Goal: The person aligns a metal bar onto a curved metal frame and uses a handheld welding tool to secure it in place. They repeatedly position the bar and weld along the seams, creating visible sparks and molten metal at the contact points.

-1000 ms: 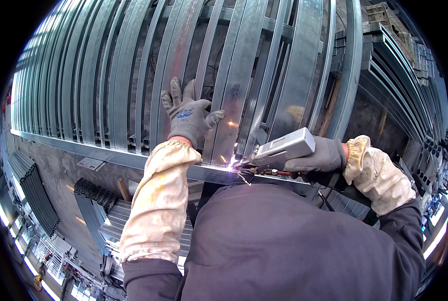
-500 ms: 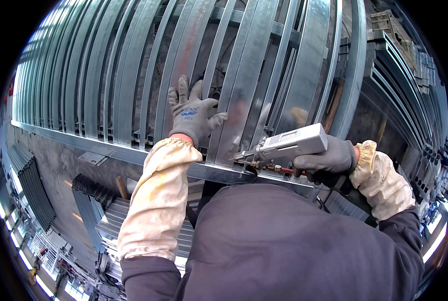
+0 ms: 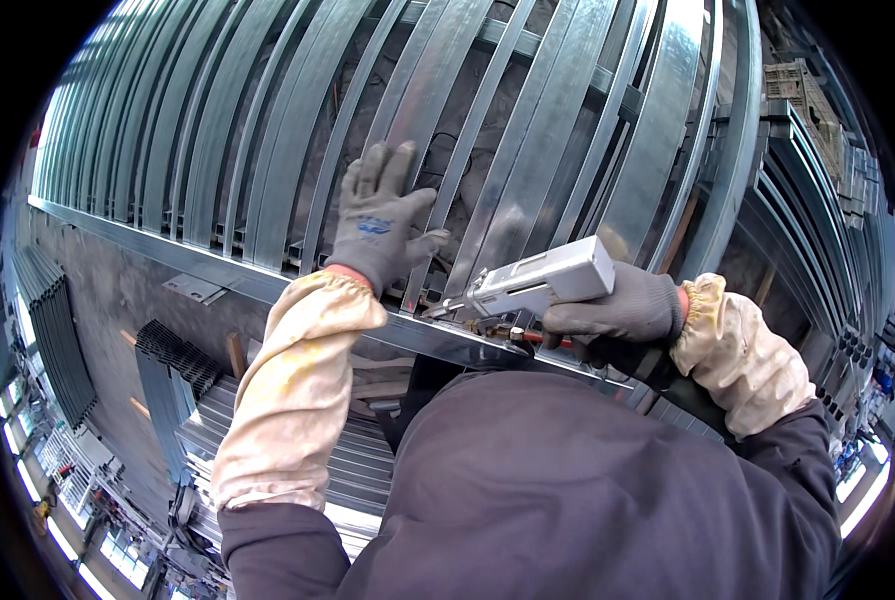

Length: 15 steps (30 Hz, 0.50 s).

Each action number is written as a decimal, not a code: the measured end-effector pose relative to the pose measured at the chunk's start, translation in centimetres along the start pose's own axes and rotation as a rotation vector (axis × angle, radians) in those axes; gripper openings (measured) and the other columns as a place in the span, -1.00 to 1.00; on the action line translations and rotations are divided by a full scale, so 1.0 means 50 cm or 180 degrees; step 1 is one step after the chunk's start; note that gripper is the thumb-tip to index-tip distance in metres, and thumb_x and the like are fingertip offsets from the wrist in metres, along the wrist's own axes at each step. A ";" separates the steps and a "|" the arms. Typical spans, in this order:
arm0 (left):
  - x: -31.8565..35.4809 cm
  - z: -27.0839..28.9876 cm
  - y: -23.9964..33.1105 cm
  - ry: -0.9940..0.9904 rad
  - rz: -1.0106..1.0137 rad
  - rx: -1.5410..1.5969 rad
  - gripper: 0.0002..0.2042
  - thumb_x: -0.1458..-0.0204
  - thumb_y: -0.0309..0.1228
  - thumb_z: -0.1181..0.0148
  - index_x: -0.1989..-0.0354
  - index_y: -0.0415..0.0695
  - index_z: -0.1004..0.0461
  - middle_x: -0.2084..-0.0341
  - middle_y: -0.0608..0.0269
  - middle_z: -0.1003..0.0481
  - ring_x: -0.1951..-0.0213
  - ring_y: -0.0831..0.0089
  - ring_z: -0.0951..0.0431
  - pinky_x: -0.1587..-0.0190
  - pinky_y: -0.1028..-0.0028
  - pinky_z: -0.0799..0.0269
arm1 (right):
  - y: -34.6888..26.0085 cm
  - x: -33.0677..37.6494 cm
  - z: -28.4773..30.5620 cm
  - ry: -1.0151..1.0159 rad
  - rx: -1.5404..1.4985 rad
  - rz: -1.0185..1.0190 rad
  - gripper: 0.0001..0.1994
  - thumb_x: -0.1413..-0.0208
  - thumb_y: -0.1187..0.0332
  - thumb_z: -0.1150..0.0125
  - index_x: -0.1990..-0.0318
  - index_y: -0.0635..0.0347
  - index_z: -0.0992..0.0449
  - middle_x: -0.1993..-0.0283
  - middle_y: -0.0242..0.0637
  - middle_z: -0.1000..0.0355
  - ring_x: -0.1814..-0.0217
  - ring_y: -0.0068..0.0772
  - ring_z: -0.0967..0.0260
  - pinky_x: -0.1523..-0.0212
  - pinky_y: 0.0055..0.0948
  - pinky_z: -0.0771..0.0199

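I saw my left hand (image 3: 382,232) pressed flat, fingers spread, against the upright galvanised steel studs (image 3: 527,150) just above the horizontal steel rail (image 3: 217,268); its grip was released, nothing held, the palm only bearing on the metal. My right hand (image 3: 617,308) was clenched around the rear of a pale grey handheld welding tool (image 3: 539,282), which lay nearly level, its nose pointing left toward the joint where a stud met the rail, just right of my left hand. The tip (image 3: 437,311) sat at or very near the rail; I could not tell whether it touched.

Against a second ago, the sparks at the tip were gone and no glow showed at the joint. The left hand had stayed on the same stud, the tool had stayed at the same spot.

Both forearms wore cream sleeve guards (image 3: 297,390) over grey gloves. Below left, stacked steel profiles (image 3: 267,440) lay well apart from the hands.
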<state>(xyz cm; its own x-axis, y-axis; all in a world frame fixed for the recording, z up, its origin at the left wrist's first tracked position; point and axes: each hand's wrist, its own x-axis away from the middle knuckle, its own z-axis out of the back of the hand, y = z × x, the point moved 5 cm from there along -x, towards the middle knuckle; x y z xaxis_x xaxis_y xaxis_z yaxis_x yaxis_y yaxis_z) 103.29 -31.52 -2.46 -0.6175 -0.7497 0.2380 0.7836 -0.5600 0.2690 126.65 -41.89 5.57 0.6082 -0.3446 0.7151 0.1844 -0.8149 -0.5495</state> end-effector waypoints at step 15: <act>-0.022 -0.024 -0.001 -0.0606 0.0388 -0.0180 -0.49 0.09 0.19 -0.42 0.03 0.18 -0.69 -0.61 0.26 0.16 -0.60 0.05 0.27 -0.58 0.02 0.47 | 0.024 -0.089 0.019 -0.0131 0.0373 0.0623 -0.58 -0.26 0.10 -0.36 -0.06 0.29 -0.56 0.19 -0.36 -0.56 0.20 -0.63 -0.46 0.29 -0.52 -0.53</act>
<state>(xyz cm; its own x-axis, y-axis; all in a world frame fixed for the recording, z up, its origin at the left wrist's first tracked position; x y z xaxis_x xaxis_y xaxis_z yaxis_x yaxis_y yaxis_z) 104.01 -31.08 -3.83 -0.5156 -0.7359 0.4389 0.8525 -0.4923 0.1759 124.91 -40.88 1.32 0.6717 -0.4696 0.5730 0.1468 -0.6738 -0.7242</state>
